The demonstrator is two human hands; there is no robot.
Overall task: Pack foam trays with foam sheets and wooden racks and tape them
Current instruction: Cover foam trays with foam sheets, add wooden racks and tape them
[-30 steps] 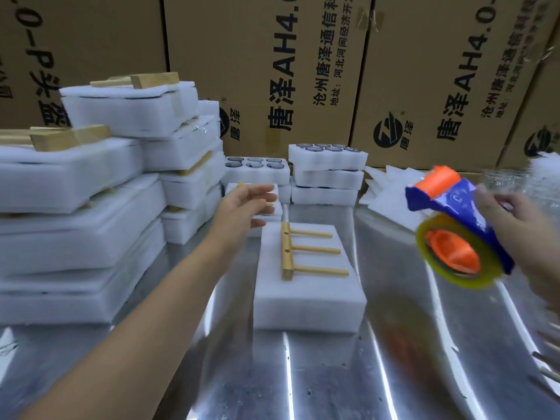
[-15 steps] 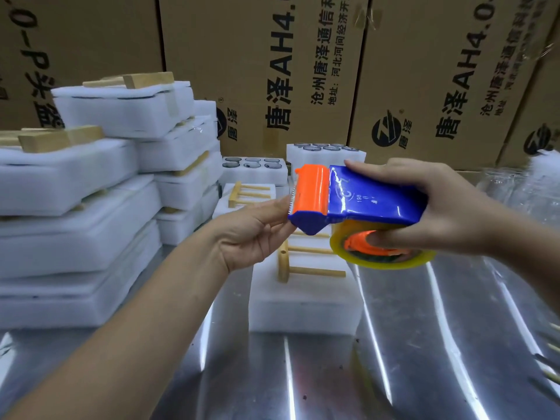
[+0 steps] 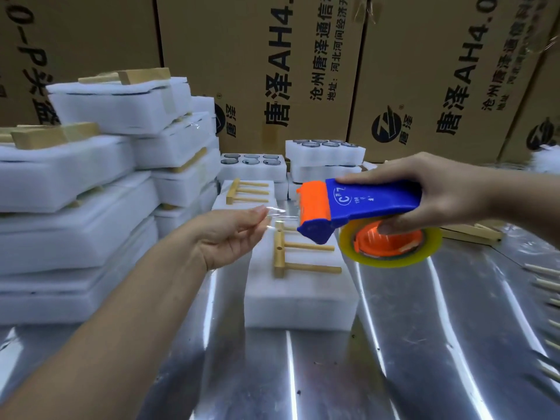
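A white foam tray (image 3: 298, 298) lies in the middle of the metal table with a wooden rack (image 3: 298, 257) on top. Above it my right hand (image 3: 436, 189) grips a blue and orange tape dispenser (image 3: 363, 207) carrying a roll of clear tape (image 3: 391, 253). My left hand (image 3: 230, 231) pinches the free end of the clear tape strip (image 3: 280, 215), which stretches from the dispenser's orange mouth toward the left.
Taped foam packs (image 3: 75, 189) with wooden racks are stacked high on the left. Behind the tray lie another foam tray with a rack (image 3: 245, 192) and foam trays holding glass jars (image 3: 324, 153). Cardboard boxes (image 3: 272, 71) wall the back. Wooden sticks (image 3: 545, 286) lie at the right edge.
My right hand brought the dispenser in over the tray from the right. My left hand took the tape end and has drawn a short strip out to the left.
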